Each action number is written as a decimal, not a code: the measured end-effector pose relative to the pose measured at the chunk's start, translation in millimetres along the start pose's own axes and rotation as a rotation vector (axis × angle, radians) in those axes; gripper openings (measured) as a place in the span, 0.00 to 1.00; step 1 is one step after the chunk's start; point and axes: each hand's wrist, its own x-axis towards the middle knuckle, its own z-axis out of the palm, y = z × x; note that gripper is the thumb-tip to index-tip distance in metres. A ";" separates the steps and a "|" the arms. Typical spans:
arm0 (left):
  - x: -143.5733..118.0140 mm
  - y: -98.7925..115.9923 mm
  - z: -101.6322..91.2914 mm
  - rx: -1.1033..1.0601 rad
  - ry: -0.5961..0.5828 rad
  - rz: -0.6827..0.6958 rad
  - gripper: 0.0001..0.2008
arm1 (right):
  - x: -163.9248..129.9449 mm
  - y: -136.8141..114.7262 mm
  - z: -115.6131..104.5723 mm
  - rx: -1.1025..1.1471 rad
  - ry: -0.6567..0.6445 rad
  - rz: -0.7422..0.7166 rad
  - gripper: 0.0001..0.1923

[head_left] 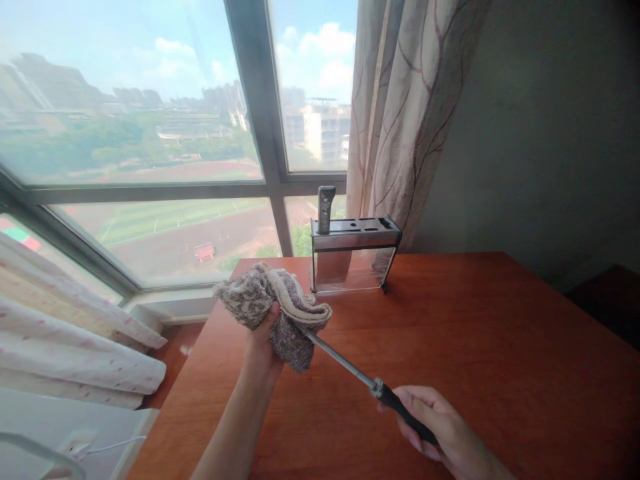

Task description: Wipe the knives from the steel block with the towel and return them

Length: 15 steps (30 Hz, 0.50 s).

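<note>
My right hand (433,423) is closed round the black handle of a honing steel (345,360), whose metal rod points up and to the left. A grey and white cloth (295,320) is bunched in my left hand (265,343), thumb pressed on it. The cloth folds over the far end of the rod, so the tip is hidden. Behind the cloth stands a clear-sided knife block (356,237) with a metal top. One knife (325,208) with a grey handle sits upright in its left slot.
A reddish-brown wooden table (475,347) spans the view under my hands. Large windows (150,153) lie beyond it, with a long curtain (395,113) at the corner. Lower left, another curtain (75,340) hangs near a white cable (115,443).
</note>
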 end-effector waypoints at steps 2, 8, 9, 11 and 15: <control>0.8 -0.5 0.0 0.046 0.044 0.042 0.26 | -1.1 -6.0 -1.4 -0.188 0.073 -0.125 0.28; -0.5 -1.5 0.4 0.130 0.104 0.108 0.28 | -7.1 -18.4 -18.6 -0.779 0.317 -0.646 0.13; -0.9 -1.7 0.6 0.134 0.103 0.108 0.28 | -7.9 -19.7 -22.0 -0.823 0.354 -0.710 0.13; -1.7 -2.2 0.7 0.130 0.109 0.090 0.27 | -9.3 -22.1 -27.8 -0.852 0.413 -0.786 0.13; -3.6 -1.8 -1.2 0.046 0.065 -0.090 0.21 | -10.0 -22.7 -33.3 -0.716 0.408 -0.626 0.13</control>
